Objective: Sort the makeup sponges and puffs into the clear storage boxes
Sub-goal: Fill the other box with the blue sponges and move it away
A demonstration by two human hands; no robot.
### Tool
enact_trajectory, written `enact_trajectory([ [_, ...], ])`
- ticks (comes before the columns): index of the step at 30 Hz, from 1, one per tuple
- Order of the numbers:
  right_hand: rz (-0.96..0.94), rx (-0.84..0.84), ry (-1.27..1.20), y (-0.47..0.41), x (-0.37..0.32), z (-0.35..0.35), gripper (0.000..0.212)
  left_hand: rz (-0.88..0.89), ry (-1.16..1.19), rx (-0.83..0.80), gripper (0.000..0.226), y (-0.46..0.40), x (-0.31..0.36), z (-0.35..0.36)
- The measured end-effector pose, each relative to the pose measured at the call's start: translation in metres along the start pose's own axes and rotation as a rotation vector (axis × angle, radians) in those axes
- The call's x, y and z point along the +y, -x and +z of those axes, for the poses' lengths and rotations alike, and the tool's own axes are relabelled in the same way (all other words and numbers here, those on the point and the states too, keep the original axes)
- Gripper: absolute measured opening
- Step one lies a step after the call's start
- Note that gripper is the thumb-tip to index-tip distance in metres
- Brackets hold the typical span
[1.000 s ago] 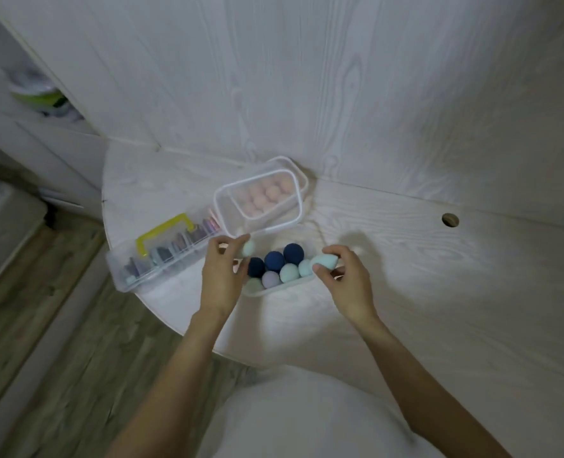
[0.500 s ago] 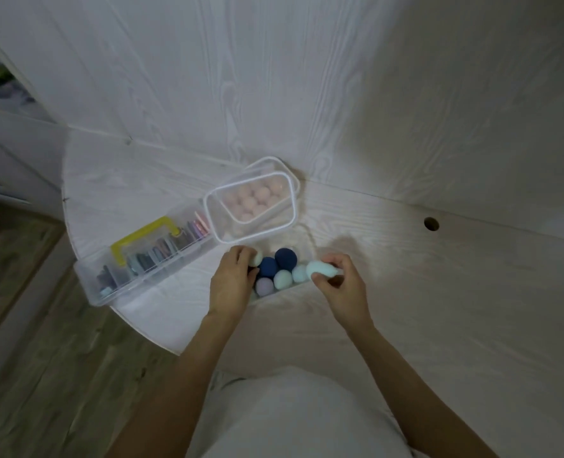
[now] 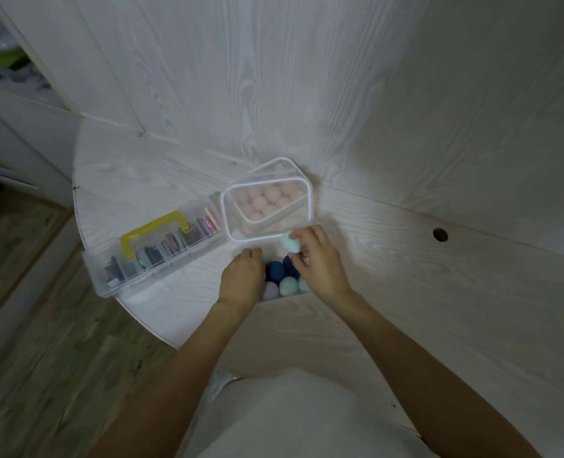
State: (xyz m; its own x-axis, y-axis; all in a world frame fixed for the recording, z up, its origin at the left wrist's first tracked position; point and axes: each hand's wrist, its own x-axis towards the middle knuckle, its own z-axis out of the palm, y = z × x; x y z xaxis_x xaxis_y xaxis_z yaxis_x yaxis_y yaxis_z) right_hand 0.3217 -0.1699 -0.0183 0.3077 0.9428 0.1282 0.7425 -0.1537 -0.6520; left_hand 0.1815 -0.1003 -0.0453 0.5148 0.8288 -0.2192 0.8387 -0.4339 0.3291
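Pinching a mint sponge [image 3: 290,242] in my right hand [image 3: 320,264], I rest my left hand [image 3: 243,279], fingers curled, on the near box [image 3: 267,297].

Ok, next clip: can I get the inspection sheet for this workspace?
Surface: pale wood-grain desk, rounded left edge, round hole.
Job's things: open box of blue, mint and lilac sponges; box of pink puffs behind it.
Clutter: yellow-handled organiser.
Grips: left hand rests on the open box's left end; right hand pinches a mint sponge.
Cables: nothing seen.
Surroundings: wood floor, white panel walls.
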Motion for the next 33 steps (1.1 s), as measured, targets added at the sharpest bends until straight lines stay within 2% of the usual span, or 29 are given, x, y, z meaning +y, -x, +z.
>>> enact_trajectory([
  [3,-0.075,-0.142,0.237,-0.008,0.006,0.017,0.027,0.051,0.151,0.055,0.039,0.011,-0.002,0.001],
  [8,-0.117,-0.332,0.385,-0.015,0.009,0.028,0.026,0.162,0.141,0.134,0.043,0.019,-0.012,0.008],
  [16,-0.056,-0.448,0.509,-0.033,0.015,0.03,0.031,0.185,0.145,0.203,0.041,0.023,-0.014,0.018],
  [19,-0.067,-0.427,0.49,-0.031,0.012,0.03,0.03,0.175,0.271,0.196,0.044,0.023,-0.017,0.019],
  [22,-0.017,-0.315,0.382,-0.022,0.008,0.022,0.033,0.094,0.612,0.296,0.035,0.023,-0.022,0.003],
  [24,-0.002,-0.102,0.287,-0.019,0.002,0.008,0.025,0.059,0.821,0.426,0.03,0.021,-0.025,-0.017],
  [27,0.126,0.186,0.029,-0.032,-0.008,-0.017,0.022,-0.041,0.91,0.583,0.033,0.008,-0.031,-0.044],
  [29,0.286,0.16,-0.201,-0.054,-0.013,-0.03,0.039,-0.139,0.913,0.536,0.043,-0.006,-0.032,-0.059],
  [31,0.425,-0.006,-0.463,-0.074,-0.018,-0.039,0.059,-0.224,0.86,0.404,0.054,-0.02,-0.029,-0.071],
  [33,0.482,-0.143,-0.639,-0.082,-0.024,-0.043,0.068,-0.231,0.819,0.3,0.052,-0.027,-0.022,-0.079],
])
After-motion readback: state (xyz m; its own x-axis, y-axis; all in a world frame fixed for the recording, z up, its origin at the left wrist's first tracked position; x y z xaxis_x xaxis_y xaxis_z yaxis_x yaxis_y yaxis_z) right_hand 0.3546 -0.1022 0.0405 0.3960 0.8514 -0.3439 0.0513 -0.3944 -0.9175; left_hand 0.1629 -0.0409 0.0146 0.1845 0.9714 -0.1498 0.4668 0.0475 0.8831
